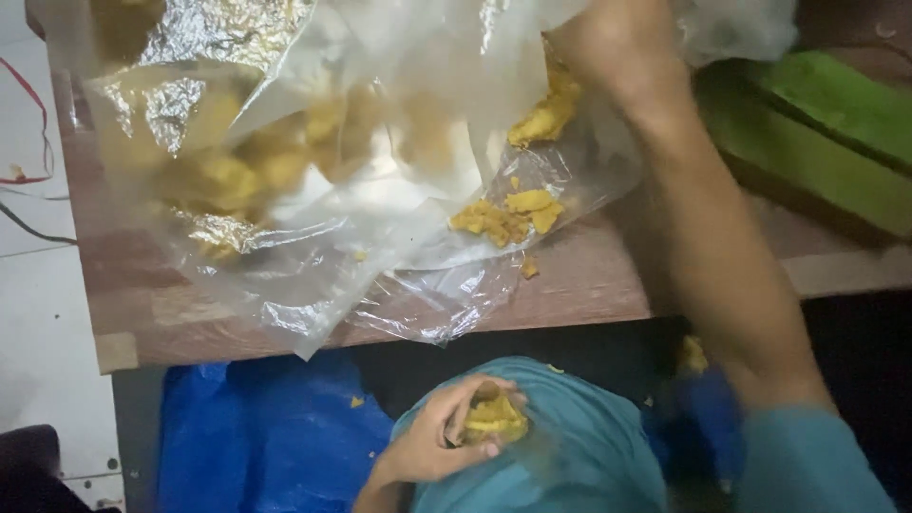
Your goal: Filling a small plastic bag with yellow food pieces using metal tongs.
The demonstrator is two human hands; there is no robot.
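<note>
Crumbly yellow lump [494, 419] cupped in left hand [446, 439]; right hand hidden inside crinkled clear plastic bag [313, 275], grip untellable.

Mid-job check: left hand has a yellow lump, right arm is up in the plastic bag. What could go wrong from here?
1. The plastic bag hangs over the table edge, and crumbs lie on the sheet near it; they could slide off, as one piece already sits on bare wood.
2. The left hand cups the lump loosely over the lap; bits may drop onto the blue sheet.
3. The right hand is hidden in the bag, so its grip cannot be checked.
</note>
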